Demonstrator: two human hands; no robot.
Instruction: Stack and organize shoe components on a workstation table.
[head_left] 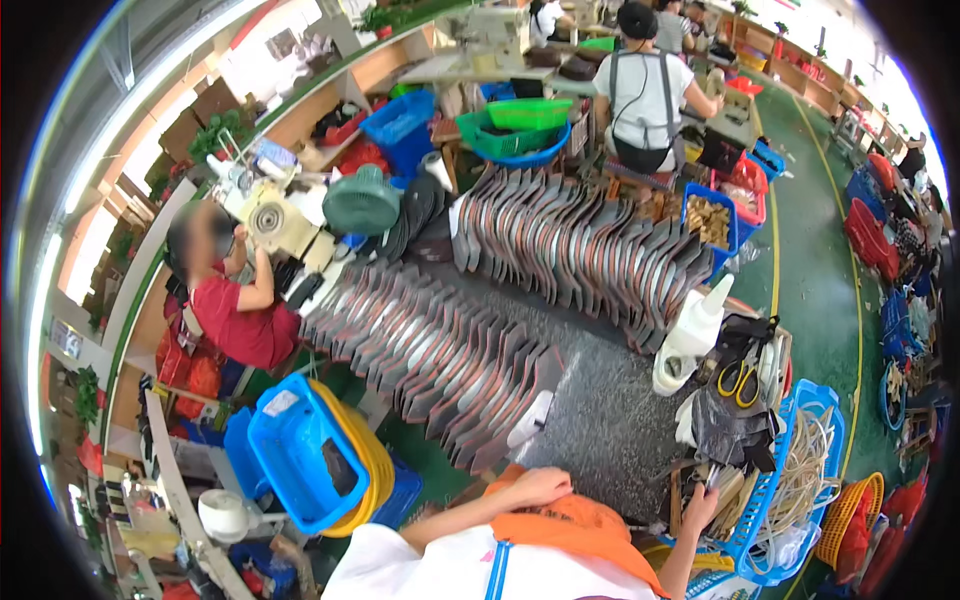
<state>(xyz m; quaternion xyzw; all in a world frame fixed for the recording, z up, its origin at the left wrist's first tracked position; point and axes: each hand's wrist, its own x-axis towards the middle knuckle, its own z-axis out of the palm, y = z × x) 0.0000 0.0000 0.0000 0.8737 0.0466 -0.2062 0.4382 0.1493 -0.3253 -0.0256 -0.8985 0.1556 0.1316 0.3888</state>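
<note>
My left hand [541, 487] rests against the orange apron [590, 525] at my waist, its fingers curled in and nothing showing in them. Down at the right, my right hand [701, 508] closes around a small, partly metallic thing too small to make out. Just beyond it lie a crumpled dark plastic bag [735, 432] and yellow-handled scissors [738, 382]. On the grey table [610, 420] before me stand two long rows of grey curved pieces with reddish edges, a nearer row [435, 355] and a farther row [580, 245].
A white bottle [692, 335] stands at the table's right edge, beside a blue basket [800, 480] of pale strips. Stacked blue and yellow tubs [310, 455] are at the left. A person in red [245, 310] sits at a sewing machine [280, 220]; another person [645, 95] sits beyond.
</note>
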